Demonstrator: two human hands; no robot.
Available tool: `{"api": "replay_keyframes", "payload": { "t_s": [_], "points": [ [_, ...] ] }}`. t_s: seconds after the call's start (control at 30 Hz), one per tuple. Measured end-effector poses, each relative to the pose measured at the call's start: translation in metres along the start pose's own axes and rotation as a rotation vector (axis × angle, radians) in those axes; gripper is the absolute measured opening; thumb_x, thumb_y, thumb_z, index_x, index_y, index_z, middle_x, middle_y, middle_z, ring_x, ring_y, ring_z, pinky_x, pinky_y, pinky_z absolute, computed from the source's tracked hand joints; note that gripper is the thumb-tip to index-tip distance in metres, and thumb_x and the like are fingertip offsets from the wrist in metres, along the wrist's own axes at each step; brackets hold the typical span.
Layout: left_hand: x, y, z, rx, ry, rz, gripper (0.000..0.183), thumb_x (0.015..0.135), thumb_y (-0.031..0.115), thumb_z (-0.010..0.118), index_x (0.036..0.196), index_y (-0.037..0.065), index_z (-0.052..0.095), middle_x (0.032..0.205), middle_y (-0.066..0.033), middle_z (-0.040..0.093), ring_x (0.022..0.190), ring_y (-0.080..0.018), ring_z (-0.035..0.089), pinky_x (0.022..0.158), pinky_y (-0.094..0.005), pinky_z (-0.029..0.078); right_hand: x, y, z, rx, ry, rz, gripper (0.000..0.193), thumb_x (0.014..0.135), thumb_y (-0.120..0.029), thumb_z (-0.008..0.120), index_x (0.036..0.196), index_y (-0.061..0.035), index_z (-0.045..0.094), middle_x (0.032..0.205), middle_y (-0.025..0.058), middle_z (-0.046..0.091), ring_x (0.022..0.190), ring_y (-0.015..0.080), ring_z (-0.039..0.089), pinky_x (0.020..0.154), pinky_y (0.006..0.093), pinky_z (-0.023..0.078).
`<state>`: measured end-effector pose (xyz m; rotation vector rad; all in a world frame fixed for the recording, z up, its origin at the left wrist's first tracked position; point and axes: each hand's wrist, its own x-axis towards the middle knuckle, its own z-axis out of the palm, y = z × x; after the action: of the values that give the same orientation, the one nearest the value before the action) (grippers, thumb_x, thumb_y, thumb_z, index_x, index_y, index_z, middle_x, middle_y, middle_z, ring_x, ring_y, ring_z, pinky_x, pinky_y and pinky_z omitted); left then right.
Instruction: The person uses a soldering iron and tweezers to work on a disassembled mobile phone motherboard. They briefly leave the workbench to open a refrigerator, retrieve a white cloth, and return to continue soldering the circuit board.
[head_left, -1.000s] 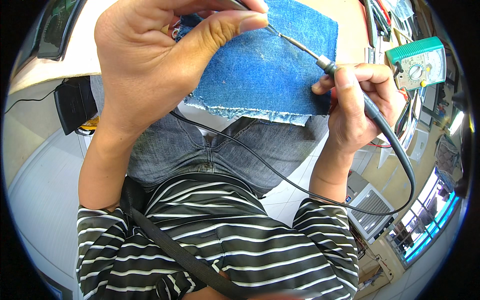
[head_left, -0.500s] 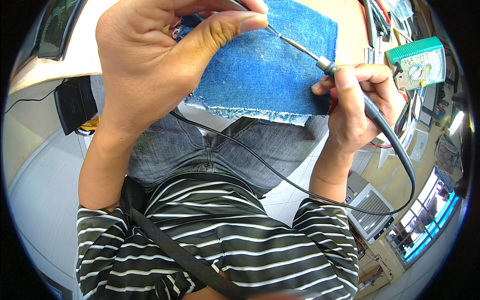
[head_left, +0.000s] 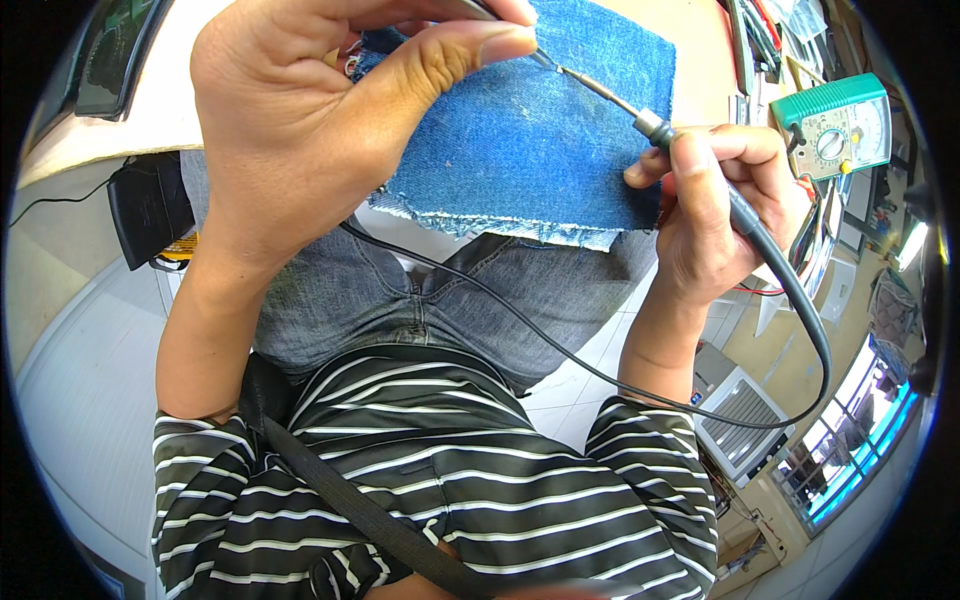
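Observation:
Over a piece of blue denim cloth (head_left: 540,150) with frayed edges, both of my hands are at work. My left hand (head_left: 310,130) pinches a pair of dark metal tweezers (head_left: 543,57), whose points angle down to the right. Something tiny sits at those points, too small to name. From the right, my right hand (head_left: 715,215) grips a soldering iron (head_left: 655,130) like a pen. Its thin metal tip meets or nearly meets the tweezer points; I cannot tell which. The iron's black cable (head_left: 815,340) loops down and runs left across my lap.
A green and grey analog multimeter (head_left: 835,135) stands at the right, beside a jumble of tools and leads. The pale tabletop (head_left: 160,90) curves along the upper left, with a dark glossy object (head_left: 115,70) on it. A black bag-like thing (head_left: 150,210) hangs at the table's edge.
The soldering iron's tip has shifted very slightly at the tweezer points. Both hands keep their grips and places.

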<state>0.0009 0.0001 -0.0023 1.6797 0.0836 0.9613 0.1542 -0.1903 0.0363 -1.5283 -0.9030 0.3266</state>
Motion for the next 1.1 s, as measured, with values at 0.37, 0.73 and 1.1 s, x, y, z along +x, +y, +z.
{"api": "replay_keyframes", "payload": {
  "t_s": [0.37,0.73,1.1],
  "points": [
    [0.0,0.001,0.001,0.015,0.001,0.004,0.015,0.087,-0.002,0.078,0.1,-0.006,0.072,0.091,-0.0145,0.074,0.08,-0.0147,0.071,0.071,-0.0244,0.056,-0.001,0.001,0.0,0.024,-0.003,0.002,0.012,0.091,0.002,0.07,0.094,0.0044,0.058,0.076,0.0178,0.071,0.059,0.0174,0.068,0.059,0.0264,0.057],
    [0.001,-0.001,0.002,-0.014,0.013,0.021,0.015,0.088,-0.001,0.078,0.1,-0.006,0.072,0.093,-0.0149,0.074,0.079,-0.0155,0.071,0.07,-0.0244,0.056,-0.001,0.003,-0.002,0.075,-0.023,0.009,0.019,0.088,0.005,0.075,0.097,0.0022,0.059,0.081,0.0143,0.073,0.066,0.0134,0.071,0.062,0.0228,0.058],
    [0.003,0.001,-0.002,0.057,-0.027,0.033,0.015,0.088,0.0,0.078,0.1,-0.006,0.072,0.094,-0.0146,0.074,0.079,-0.0143,0.07,0.069,-0.0239,0.055,0.0,-0.001,0.001,-0.028,0.002,-0.008,0.013,0.092,-0.003,0.069,0.091,0.0052,0.059,0.074,0.0194,0.07,0.055,0.0186,0.066,0.055,0.0274,0.056]
  ]
}}
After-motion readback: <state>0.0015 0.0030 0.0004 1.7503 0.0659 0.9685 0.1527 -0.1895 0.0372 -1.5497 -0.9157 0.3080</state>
